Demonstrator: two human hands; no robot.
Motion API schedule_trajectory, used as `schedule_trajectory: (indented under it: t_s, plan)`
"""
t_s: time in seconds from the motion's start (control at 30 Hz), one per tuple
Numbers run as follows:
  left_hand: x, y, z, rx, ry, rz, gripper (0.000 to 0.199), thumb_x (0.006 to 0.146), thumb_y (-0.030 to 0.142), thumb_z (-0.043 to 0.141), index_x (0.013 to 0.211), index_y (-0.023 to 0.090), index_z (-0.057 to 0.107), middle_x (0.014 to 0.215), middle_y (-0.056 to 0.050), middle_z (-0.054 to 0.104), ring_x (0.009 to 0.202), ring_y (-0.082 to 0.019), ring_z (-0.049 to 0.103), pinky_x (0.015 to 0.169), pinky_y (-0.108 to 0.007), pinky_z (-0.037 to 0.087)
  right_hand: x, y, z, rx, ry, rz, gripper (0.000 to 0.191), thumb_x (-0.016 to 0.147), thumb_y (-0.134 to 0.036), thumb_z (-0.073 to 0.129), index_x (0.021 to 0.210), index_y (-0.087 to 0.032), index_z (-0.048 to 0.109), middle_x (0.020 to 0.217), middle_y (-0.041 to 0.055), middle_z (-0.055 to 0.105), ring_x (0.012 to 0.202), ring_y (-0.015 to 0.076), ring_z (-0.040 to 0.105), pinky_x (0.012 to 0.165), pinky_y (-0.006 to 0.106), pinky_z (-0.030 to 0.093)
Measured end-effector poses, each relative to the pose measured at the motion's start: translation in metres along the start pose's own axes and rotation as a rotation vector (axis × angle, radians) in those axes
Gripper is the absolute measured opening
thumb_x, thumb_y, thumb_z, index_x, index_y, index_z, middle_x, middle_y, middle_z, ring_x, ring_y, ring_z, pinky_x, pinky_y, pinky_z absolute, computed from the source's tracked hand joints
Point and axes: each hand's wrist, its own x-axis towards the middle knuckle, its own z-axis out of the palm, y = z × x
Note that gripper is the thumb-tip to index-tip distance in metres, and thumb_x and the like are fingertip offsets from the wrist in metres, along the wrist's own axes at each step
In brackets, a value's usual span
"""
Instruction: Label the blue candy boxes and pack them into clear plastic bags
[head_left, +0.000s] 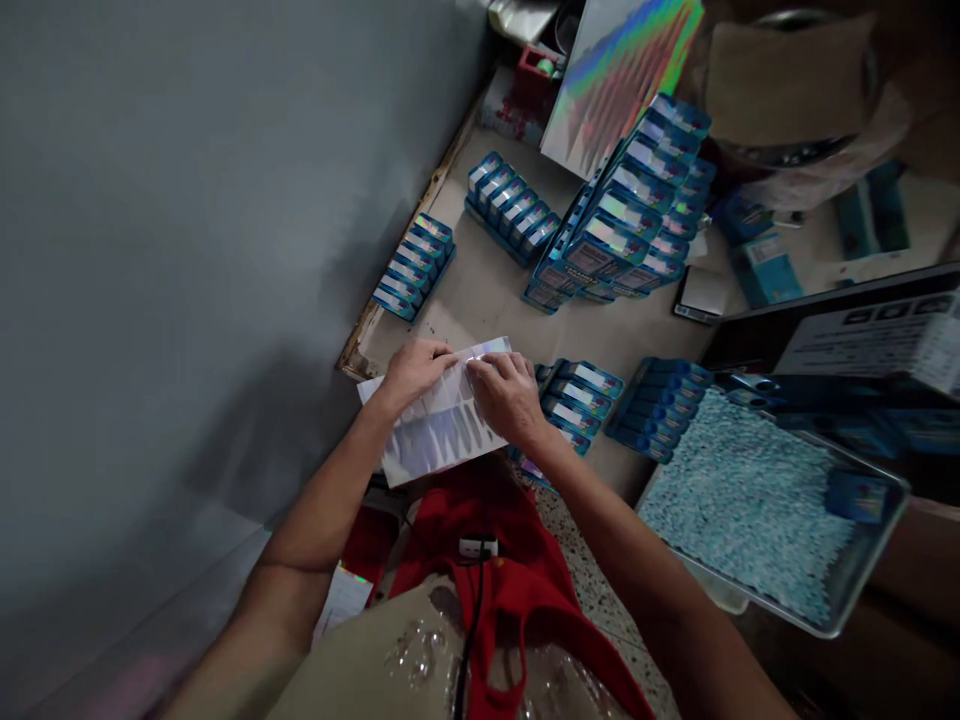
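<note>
Nearest me, below the arms, I have the person's red cloth [517, 580], with a dark cable running down over it. Just beyond, the silvery sheet [431, 435] lies tilted under both hands, in front of the table's near edge. The right hand [511, 395] is narrow, its bent fingertips pinching the sheet near its top edge. The left hand [412, 375] rests on the upper left part, fingers close together; from this dim angle I can't tell whether it grips or merely steadies.

Just right of the right hand I see blue packs [581, 395] with pale strips, then another blue row [660, 405] touching or nearly touching a metal tray [871, 563] of bluish pellets [739, 500]. Farther over the table [487, 315] stand two short rows [514, 208] and a tall stack [622, 220] of similar packs. Beyond leans a rainbow-sheened sheet [611, 80].
</note>
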Motion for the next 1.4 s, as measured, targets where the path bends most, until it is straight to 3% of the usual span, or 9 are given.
schedule_trajectory:
  t_s: [0.17, 0.3, 0.43, 0.5, 0.67, 0.77, 1.07, 1.23, 1.4]
  plan:
    - [0.018, -0.002, 0.008, 0.212, 0.134, -0.015, 0.021, 0.094, 0.034, 0.063, 0.093, 0.024, 0.082, 0.099, -0.009, 0.079, 0.095, -0.028, 0.068, 0.077, -0.035, 0.045, -0.005, -0.01, -0.014, 0.122, 0.11, 0.197, 0.025, 0.101, -0.036, 0.058, 0.084, -0.024, 0.073, 0.079, 0.0056, 0.068, 0.083, 0.0223, 0.057, 0.079, 0.036, 0.039]
    - [0.036, -0.003, 0.016, 0.235, 0.227, 0.009, 0.023, 0.093, 0.026, 0.067, 0.11, 0.016, 0.079, 0.119, -0.017, 0.075, 0.117, -0.033, 0.065, 0.1, -0.04, 0.048, -0.023, -0.006, -0.051, 0.474, 0.199, 0.501, 0.018, 0.094, -0.036, 0.065, 0.084, -0.022, 0.071, 0.061, -0.0031, 0.055, 0.061, 0.0148, 0.049, 0.064, 0.03, 0.037]
    - [0.023, 0.041, 0.03, -0.018, 0.444, 0.143, 0.033, 0.097, 0.032, 0.064, 0.127, 0.018, 0.071, 0.133, -0.013, 0.069, 0.126, -0.028, 0.061, 0.11, -0.039, 0.046, -0.052, 0.02, -0.098, 0.803, 0.304, 0.823, 0.024, 0.086, -0.044, 0.073, 0.08, -0.022, 0.069, 0.056, -0.0075, 0.046, 0.053, 0.0109, 0.041, 0.054, 0.025, 0.032]
    - [0.01, 0.077, 0.043, -0.305, 0.338, 0.226, 0.032, 0.099, 0.04, 0.062, 0.123, 0.021, 0.071, 0.122, -0.01, 0.074, 0.113, -0.023, 0.067, 0.102, -0.035, 0.053, -0.067, 0.039, -0.118, 0.892, 0.365, 0.904, 0.027, 0.082, -0.047, 0.077, 0.079, -0.021, 0.07, 0.06, -0.0066, 0.051, 0.056, 0.0104, 0.043, 0.054, 0.024, 0.034]
    - [0.006, 0.154, 0.097, -0.705, -0.302, 0.182, 0.05, 0.071, 0.041, 0.087, 0.11, 0.015, 0.073, 0.101, -0.01, 0.078, 0.092, -0.02, 0.072, 0.081, -0.03, 0.058, -0.1, 0.077, -0.155, 0.981, 0.47, 0.995, 0.031, 0.075, -0.047, 0.082, 0.079, -0.019, 0.071, 0.065, -0.004, 0.06, 0.059, 0.0094, 0.048, 0.054, 0.022, 0.038]
    - [0.02, 0.182, 0.129, -0.608, -0.345, 0.208, 0.033, 0.072, 0.043, 0.084, 0.087, 0.015, 0.076, 0.08, -0.005, 0.074, 0.073, -0.014, 0.066, 0.068, -0.025, 0.052, -0.117, 0.096, -0.167, 1.082, 0.511, 1.062, 0.035, 0.07, -0.05, 0.084, 0.077, -0.019, 0.07, 0.064, -0.0038, 0.059, 0.057, 0.0098, 0.048, 0.049, 0.022, 0.042]
    - [0.088, 0.256, 0.199, -0.173, -0.388, 0.327, 0.025, 0.082, 0.038, 0.074, 0.068, 0.016, 0.073, 0.06, -0.002, 0.065, 0.058, -0.012, 0.057, 0.058, -0.025, 0.043, -0.149, 0.204, -0.127, 0.93, 0.755, 1.221, 0.033, 0.073, -0.05, 0.075, 0.079, -0.018, 0.07, 0.07, -0.0003, 0.067, 0.061, 0.0145, 0.057, 0.058, 0.029, 0.052]
    - [0.138, 0.277, 0.245, 0.013, -0.207, 0.196, 0.021, 0.084, 0.035, 0.074, 0.073, 0.018, 0.076, 0.066, -0.005, 0.07, 0.07, -0.019, 0.066, 0.065, -0.028, 0.046, -0.129, 0.272, -0.113, 0.382, 0.482, 1.316, 0.026, 0.085, -0.039, 0.066, 0.09, -0.016, 0.078, 0.089, 0.0098, 0.079, 0.086, 0.0238, 0.071, 0.08, 0.033, 0.052]
    - [0.167, 0.274, 0.265, 0.039, -0.168, 0.103, 0.018, 0.084, 0.034, 0.076, 0.086, 0.017, 0.08, 0.08, -0.011, 0.076, 0.082, -0.024, 0.072, 0.075, -0.033, 0.05, -0.116, 0.302, -0.099, 0.299, 0.341, 1.323, 0.026, 0.09, -0.036, 0.063, 0.098, -0.019, 0.08, 0.105, 0.0123, 0.081, 0.101, 0.0264, 0.073, 0.087, 0.033, 0.05]
